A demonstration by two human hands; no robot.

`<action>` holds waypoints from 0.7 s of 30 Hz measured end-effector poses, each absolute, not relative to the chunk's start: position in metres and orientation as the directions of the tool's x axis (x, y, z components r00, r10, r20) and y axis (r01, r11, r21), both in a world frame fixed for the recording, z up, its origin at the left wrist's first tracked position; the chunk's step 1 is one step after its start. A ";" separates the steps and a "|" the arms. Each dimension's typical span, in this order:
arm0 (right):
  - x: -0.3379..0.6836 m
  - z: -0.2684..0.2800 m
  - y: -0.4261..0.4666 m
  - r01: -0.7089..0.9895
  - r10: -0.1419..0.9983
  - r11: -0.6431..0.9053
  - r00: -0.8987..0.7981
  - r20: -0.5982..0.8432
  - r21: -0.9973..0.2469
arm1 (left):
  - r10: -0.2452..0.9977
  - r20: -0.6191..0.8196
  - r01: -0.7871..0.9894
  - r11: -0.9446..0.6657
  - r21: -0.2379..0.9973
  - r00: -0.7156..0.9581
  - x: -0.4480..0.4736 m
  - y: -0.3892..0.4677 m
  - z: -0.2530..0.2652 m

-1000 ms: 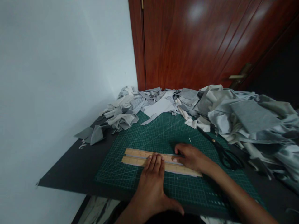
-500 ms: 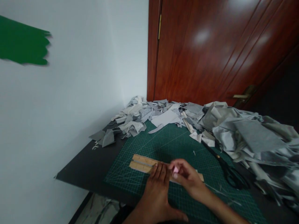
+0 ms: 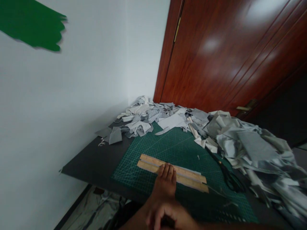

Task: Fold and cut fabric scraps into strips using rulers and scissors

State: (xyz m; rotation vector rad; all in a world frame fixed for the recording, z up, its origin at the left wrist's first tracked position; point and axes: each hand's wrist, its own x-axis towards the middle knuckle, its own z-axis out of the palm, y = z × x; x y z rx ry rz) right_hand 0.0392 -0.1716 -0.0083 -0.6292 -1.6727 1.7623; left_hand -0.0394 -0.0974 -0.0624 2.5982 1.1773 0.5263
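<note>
- Two hands at the near edge: your right hand (image 3: 171, 215) is nearest, fingers curled, in front of your left wrist; cannot tell whether they grip anything.
- Your left hand (image 3: 166, 188) lies with fingers straight and together, pressing mid-ruler, probably so it won't slide or pivot.
- Wooden ruler (image 3: 194, 184) sits on the mat's near half, pale cloth (image 3: 198, 173) peeking past its far edge; likely weighted flat by it.
- Green cutting mat (image 3: 172, 137), gridded, over a dark table (image 3: 83, 159).
- Black scissors (image 3: 224, 171) lie to your right, apparently parked within reach.
- Grey-white scraps (image 3: 256, 143) bank along the right and back, seemingly pushed aside for working room.
- Beyond: white wall (image 3: 83, 80) with green patch (image 3: 31, 25), red-brown door (image 3: 216, 64).
</note>
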 end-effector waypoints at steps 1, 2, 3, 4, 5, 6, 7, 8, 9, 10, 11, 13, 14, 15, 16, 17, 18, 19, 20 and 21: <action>0.041 0.012 -0.162 -0.042 0.768 0.081 -0.635 0.089 -0.996 | 0.767 0.225 0.671 -0.637 0.380 0.601 -0.039 -0.099 -0.061; 0.042 0.030 -0.148 0.032 0.823 0.170 -0.554 0.125 -0.985 | 0.770 0.227 0.665 -0.632 0.398 0.596 -0.040 -0.101 -0.059; 0.041 0.044 -0.131 0.102 0.839 0.252 -0.518 0.164 -0.962 | 0.769 0.230 0.657 -0.632 0.410 0.596 -0.040 -0.103 -0.057; 0.039 0.054 -0.111 0.153 0.853 0.292 -0.488 0.185 -0.944 | 0.770 0.233 0.653 -0.630 0.419 0.594 -0.041 -0.107 -0.054; 0.037 0.059 -0.088 0.190 0.875 0.295 -0.448 0.185 -0.936 | 0.774 0.236 0.654 -0.626 0.426 0.588 -0.043 -0.110 -0.051; 0.033 0.060 -0.065 0.228 0.889 0.303 -0.416 0.189 -0.925 | 0.779 0.237 0.655 -0.620 0.432 0.581 -0.044 -0.113 -0.047; 0.030 0.057 -0.043 0.288 0.893 0.321 -0.408 0.188 -0.902 | 0.783 0.238 0.655 -0.615 0.439 0.575 -0.045 -0.115 -0.043; 0.027 0.052 -0.023 0.360 0.891 0.355 -0.409 0.196 -0.863 | 0.784 0.239 0.653 -0.613 0.445 0.573 -0.046 -0.117 -0.040; 0.024 0.046 -0.007 0.427 0.886 0.387 -0.419 0.200 -0.818 | 0.782 0.243 0.649 -0.615 0.448 0.574 -0.046 -0.117 -0.037; 0.023 0.038 0.006 0.445 0.886 0.394 -0.418 0.203 -0.805 | 0.777 0.247 0.644 -0.621 0.447 0.579 -0.046 -0.117 -0.035; 0.021 0.031 0.014 0.460 0.884 0.396 -0.426 0.194 -0.795 | 0.771 0.250 0.639 -0.629 0.443 0.586 -0.046 -0.116 -0.034; 0.020 0.019 0.022 0.481 0.881 0.393 -0.442 0.170 -0.784 | 0.765 0.258 0.636 -0.637 0.435 0.590 -0.046 -0.115 -0.034; 0.020 0.015 0.023 0.492 0.880 0.391 -0.448 0.158 -0.778 | 0.765 0.260 0.637 -0.638 0.433 0.589 -0.046 -0.115 -0.035; 0.021 0.011 0.023 0.503 0.879 0.391 -0.451 0.151 -0.771 | 0.765 0.261 0.638 -0.638 0.432 0.588 -0.045 -0.114 -0.036; 0.021 0.009 0.023 0.513 0.880 0.392 -0.452 0.147 -0.764 | 0.766 0.262 0.638 -0.638 0.432 0.587 -0.045 -0.114 -0.036; 0.022 0.007 0.024 0.522 0.879 0.394 -0.454 0.145 -0.756 | 0.767 0.263 0.639 -0.636 0.432 0.585 -0.045 -0.114 -0.036; 0.022 0.005 0.024 0.531 0.878 0.398 -0.456 0.143 -0.748 | 0.769 0.266 0.641 -0.634 0.433 0.582 -0.046 -0.114 -0.036; 0.022 0.004 0.025 0.539 0.876 0.403 -0.462 0.140 -0.740 | 0.769 0.267 0.641 -0.634 0.433 0.580 -0.046 -0.115 -0.036; 0.023 0.003 0.025 0.546 0.872 0.408 -0.471 0.136 -0.732 | 0.769 0.270 0.639 -0.634 0.435 0.580 -0.046 -0.115 -0.036; 0.023 0.002 0.026 0.553 0.868 0.415 -0.479 0.131 -0.723 | 0.769 0.270 0.637 -0.634 0.438 0.579 -0.046 -0.115 -0.036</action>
